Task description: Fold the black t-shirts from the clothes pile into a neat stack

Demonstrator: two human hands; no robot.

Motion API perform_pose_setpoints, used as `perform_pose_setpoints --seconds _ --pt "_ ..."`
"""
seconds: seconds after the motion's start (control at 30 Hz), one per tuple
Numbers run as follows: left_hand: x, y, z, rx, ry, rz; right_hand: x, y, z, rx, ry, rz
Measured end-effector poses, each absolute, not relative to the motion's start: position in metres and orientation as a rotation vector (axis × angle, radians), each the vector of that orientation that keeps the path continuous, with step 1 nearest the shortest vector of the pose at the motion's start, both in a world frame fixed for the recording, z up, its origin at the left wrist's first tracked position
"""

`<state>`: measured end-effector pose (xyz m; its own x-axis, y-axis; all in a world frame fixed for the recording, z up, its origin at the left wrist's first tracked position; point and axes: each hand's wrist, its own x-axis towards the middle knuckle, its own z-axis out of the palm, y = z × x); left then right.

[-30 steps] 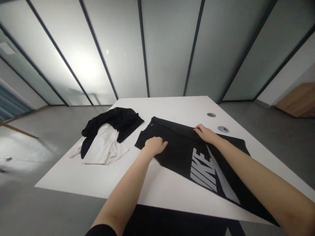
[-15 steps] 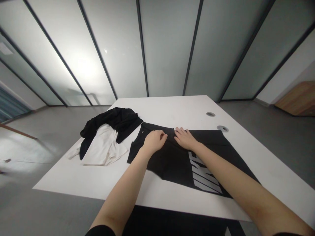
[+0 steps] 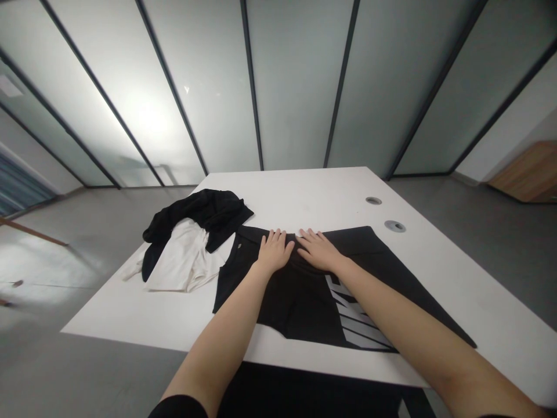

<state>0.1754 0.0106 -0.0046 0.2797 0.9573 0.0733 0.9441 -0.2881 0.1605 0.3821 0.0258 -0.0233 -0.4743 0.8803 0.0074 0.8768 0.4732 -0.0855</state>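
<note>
A black garment [image 3: 300, 307] with large grey lettering lies spread over the white table [image 3: 300, 200]. Its exact kind is hard to tell, as my forearms cover parts of it. Near its far edge, my left hand [image 3: 275, 251] lies flat on the cloth with fingers stretched out. Just to the right, with a small gap between them, my right hand [image 3: 319, 251] also presses flat on the cloth, its fingers slightly spread. Neither hand grips anything.
On the table's left side lie a crumpled black garment [image 3: 213, 209] and a folded white garment [image 3: 178, 261], partly overlapping. Two round cable holes sit at the right, the nearer being a grommet [image 3: 394, 226]. Frosted glass panels [image 3: 291, 87] stand behind the table.
My left hand has gone from curled fingers to lying flat. My right hand has shifted slightly left. The lettered black garment has moved a little toward me, its left end further left.
</note>
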Motion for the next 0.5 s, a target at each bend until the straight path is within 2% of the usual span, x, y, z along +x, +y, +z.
perform_pose_setpoints --seconds 0.27,0.5 --pt "0.154 0.026 -0.014 2.327 2.037 0.216 0.447 0.048 -0.022 -2.128 -2.285 0.168" --pt "0.160 0.030 -0.003 2.197 2.093 -0.005 0.468 0.053 -0.024 -2.184 -2.238 0.143"
